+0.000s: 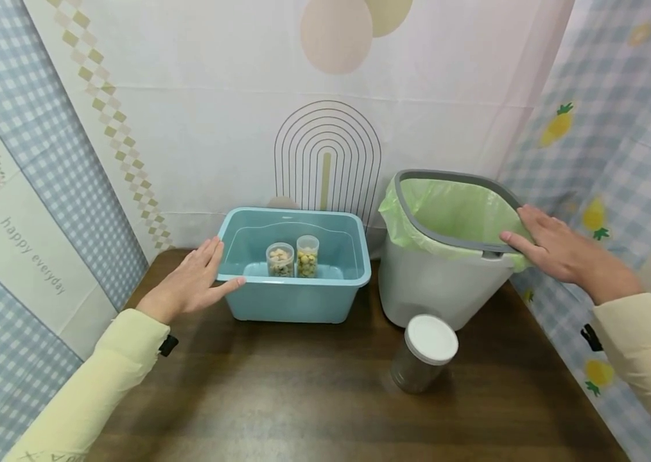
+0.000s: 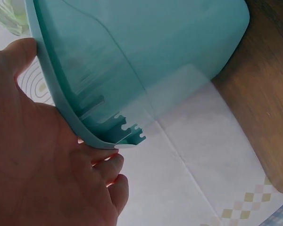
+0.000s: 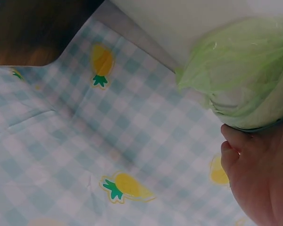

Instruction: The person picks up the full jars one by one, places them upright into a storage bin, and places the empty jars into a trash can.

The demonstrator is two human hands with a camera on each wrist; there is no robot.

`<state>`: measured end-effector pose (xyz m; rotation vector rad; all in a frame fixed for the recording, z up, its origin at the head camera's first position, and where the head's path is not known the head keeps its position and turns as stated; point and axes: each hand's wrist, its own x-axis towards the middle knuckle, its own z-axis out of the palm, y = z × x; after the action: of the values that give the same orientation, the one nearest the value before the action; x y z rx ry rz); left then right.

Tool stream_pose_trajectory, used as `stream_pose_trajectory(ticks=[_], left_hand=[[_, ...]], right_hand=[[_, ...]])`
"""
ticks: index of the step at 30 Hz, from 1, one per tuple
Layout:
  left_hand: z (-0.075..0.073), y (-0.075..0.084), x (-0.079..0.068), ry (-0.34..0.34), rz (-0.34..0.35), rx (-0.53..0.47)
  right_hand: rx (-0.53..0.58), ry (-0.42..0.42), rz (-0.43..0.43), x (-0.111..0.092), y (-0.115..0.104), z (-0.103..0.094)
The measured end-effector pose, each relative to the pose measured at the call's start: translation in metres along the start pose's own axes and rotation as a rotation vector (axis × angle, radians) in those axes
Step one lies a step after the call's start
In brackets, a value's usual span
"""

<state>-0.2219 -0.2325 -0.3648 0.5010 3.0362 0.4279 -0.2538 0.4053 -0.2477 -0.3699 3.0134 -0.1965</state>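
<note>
My left hand (image 1: pixel 192 277) rests on the left end of a light blue plastic tub (image 1: pixel 291 301), fingers extended along the rim and thumb at the front corner. In the left wrist view the hand (image 2: pixel 52 141) touches the rim from outside. Two clear containers stand inside the tub: one holds pale pieces like nuts (image 1: pixel 280 256), the other yellow-green ones (image 1: pixel 307 258). My right hand (image 1: pixel 556 247) lies against the right side of the grey rim of a trash bin (image 1: pixel 435 282), fingers straight. The bin has a light green bag (image 1: pixel 464 205) folded over its edge.
A clear jar with a white lid (image 1: pixel 432 339) stands on the dark wooden table (image 1: pixel 279 398), in front of the bin. Printed cloths hang behind and on both sides, the right one with a pineapple pattern (image 3: pixel 127 183).
</note>
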Motion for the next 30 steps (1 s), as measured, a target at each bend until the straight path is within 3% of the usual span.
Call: stream_pose_trajectory(ticks=[10, 19, 30], left_hand=[[-0.013, -0.002, 0.002, -0.031, -0.011, -0.018], [-0.025, 0.011, 0.006, -0.013, -0.015, -0.015], [-0.039, 0.052, 0.015, 0.045, 0.166, 0.013]], right_hand=[[-0.023, -0.018, -0.001, 0.002, -0.003, -0.002], [-0.038, -0.028, 0.009, 0.001, -0.003, -0.001], [-0.037, -0.047, 0.006, 0.0, -0.001, -0.003]])
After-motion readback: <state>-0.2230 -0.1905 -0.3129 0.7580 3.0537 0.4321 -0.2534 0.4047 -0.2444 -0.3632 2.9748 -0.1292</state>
